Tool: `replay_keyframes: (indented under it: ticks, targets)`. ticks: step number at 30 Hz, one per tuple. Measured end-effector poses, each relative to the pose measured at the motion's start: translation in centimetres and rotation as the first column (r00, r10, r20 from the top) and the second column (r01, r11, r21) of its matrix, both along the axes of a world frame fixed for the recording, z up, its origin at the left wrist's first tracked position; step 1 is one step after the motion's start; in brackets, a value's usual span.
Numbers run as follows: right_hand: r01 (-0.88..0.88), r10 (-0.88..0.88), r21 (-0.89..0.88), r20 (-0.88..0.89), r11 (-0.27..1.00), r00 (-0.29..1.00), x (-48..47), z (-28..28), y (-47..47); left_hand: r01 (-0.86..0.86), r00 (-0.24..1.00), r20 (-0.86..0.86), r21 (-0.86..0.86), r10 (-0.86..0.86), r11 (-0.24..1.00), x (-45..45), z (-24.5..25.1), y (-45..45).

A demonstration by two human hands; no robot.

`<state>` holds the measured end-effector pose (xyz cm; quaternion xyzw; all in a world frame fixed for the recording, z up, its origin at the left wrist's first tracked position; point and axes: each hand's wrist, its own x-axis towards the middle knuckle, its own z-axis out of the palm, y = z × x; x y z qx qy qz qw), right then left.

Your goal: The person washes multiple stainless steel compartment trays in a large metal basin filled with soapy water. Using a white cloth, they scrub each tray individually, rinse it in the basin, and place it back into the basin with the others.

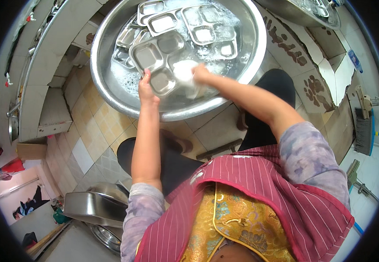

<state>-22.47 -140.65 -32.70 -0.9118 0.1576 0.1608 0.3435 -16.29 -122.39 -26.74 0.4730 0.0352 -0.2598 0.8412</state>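
My left hand [148, 90] grips the near-left edge of a compartmented stainless steel tray [147, 56], its thumb on the upper face. The tray is tilted above the water in a large round metal basin [106, 83]. My right hand [201, 74] is blurred and closed on a white cloth or sponge [185, 70], which covers the tray's right part. Whether it is cloth or sponge I cannot tell. Beyond the held tray, several similar trays lie overlapping in foamy water, among them one tray [203, 34] at the right and another [164, 23] at the back.
A second metal basin [328, 23] stands at the far right beside a tiled ledge [286, 42]. On the left runs a tiled counter [60, 39]. A deep steel pan [93, 206] sits at the lower left. A broom [364, 131] is at the right wall.
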Motion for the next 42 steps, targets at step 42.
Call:
replay_keyframes:
  ticks: [42]
  targets:
    - [0.405,-0.385,0.068,0.48,0.912,0.788,0.9,7.6,-19.0,0.12,0.981,-0.043,0.903,-0.191,0.414,1.6,-8.9,-10.4]
